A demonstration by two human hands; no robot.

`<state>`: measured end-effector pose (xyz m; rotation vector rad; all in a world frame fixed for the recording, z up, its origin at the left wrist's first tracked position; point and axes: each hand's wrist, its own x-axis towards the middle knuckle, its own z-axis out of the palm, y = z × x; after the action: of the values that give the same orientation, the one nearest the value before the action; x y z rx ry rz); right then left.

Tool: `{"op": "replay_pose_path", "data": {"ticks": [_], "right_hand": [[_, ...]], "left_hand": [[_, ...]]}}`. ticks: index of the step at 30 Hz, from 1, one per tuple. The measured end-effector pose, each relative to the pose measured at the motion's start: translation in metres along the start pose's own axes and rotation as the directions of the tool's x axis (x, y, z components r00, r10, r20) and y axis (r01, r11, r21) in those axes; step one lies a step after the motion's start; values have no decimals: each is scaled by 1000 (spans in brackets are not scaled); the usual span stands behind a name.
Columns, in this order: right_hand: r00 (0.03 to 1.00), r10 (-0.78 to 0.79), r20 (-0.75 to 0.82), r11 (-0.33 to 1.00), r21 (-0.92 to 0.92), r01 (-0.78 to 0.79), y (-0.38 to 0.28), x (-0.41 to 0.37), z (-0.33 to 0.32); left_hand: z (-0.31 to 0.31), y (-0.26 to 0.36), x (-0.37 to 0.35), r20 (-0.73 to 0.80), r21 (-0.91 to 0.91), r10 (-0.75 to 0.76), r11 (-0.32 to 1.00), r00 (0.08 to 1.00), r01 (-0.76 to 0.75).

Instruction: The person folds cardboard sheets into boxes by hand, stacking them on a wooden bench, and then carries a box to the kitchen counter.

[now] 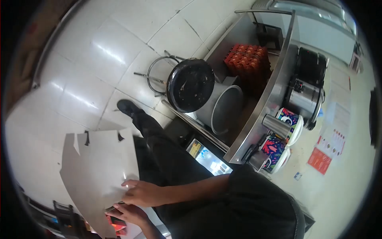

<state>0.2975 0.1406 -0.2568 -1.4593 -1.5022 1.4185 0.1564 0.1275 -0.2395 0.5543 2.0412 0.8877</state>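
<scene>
A flat, pale cardboard box blank with cut notches along its far edge is spread out before me at the lower left. My right hand is on its near edge, the index finger lying along the surface and the other fingers curled against it. Just below, my left hand pinches the same cardboard near a slot or fold. The two hands are close together, and some fingertips are hidden behind the sheet.
A round black stool stands ahead on the tiled floor. Beside it a steel table frame holds a large grey pot and stacked red egg trays. Steel cups and a steel cooker sit along the right.
</scene>
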Motion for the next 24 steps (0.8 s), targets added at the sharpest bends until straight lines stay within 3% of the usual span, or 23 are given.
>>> {"op": "replay_pose_path", "data": {"ticks": [2, 3, 4, 5, 6, 7, 8, 10, 11, 12, 13, 14, 15, 16, 17, 18, 19, 20, 24], "right_hand": [[996, 26, 79, 995, -94, -19, -26, -1, -9], [924, 172, 341, 985, -35, -170, -38, 7, -22], [941, 153, 303, 988, -36, -149, -40, 4, -27], [989, 148, 22, 984, 101, -149, -37, -4, -28], [953, 163, -257, 967, 235, -102, -33, -11, -30], [861, 236, -451, 972, 100, -213, -29, -13, -51], [726, 269, -633, 937, -3, -350, -22, -17, -82], [680, 364, -637, 930, 210, -302, -9, -46, -124], [807, 450, -383, 831, 510, -222, -3, -65, -124], [926, 345, -157, 681, 720, -132, -6, -74, -125], [987, 157, 38, 475, 873, -109, -15, -86, -126], [999, -29, -24, 585, 810, 37, -44, -100, -133], [993, 25, -120, 390, 915, 101, -48, -105, -112], [957, -91, -274, 347, 893, 289, -52, -108, -97], [944, -62, -323, -102, 943, 316, -83, -104, -93], [932, -92, -352, -71, 935, 346, -98, -109, -98], [930, -67, -360, 49, 930, 364, -113, -116, -104], [927, -40, -374, 159, 913, 375, -127, -121, -105], [900, 53, -433, 565, 756, 330, -176, -145, -109]], "left_hand": [[-28, 0, 11, 118, 154, -97, 985, 988, 78], [-2, 41, 0, 102, -43, -196, 979, 975, 201], [-6, 47, 3, 129, -49, -158, 985, 979, 166], [-16, 47, 10, 221, 24, -19, 1000, 975, 14], [-26, 51, 15, 315, 80, 114, 986, 942, -146], [-36, 73, 10, 374, 180, 159, 954, 914, -240], [-69, 68, 35, 592, 49, 226, 948, 774, -315], [-76, 125, 11, 791, 27, 245, 901, 560, -432], [-85, 134, 7, 829, -40, 241, 926, 505, -376], [-68, 173, -17, 958, -229, 286, 752, -6, -618], [-68, 175, -22, 948, -277, 314, 737, -51, -617], [-68, 172, -22, 957, -236, 290, 834, 32, -498], [-67, 166, -19, 963, -197, 249, 911, 103, -361], [-67, 160, -14, 968, -151, 189, 964, 164, -217], [-67, 157, -9, 970, -99, 113, 993, 217, -71], [-67, 157, -5, 965, -44, 23, 996, 260, 76], [-63, 161, -13, 954, 7, -75, 974, 290, 227], [-69, 155, -28, 989, -53, 9, 956, 150, 287], [-101, 148, 8, 970, -242, 242, 960, 21, 139]]}}
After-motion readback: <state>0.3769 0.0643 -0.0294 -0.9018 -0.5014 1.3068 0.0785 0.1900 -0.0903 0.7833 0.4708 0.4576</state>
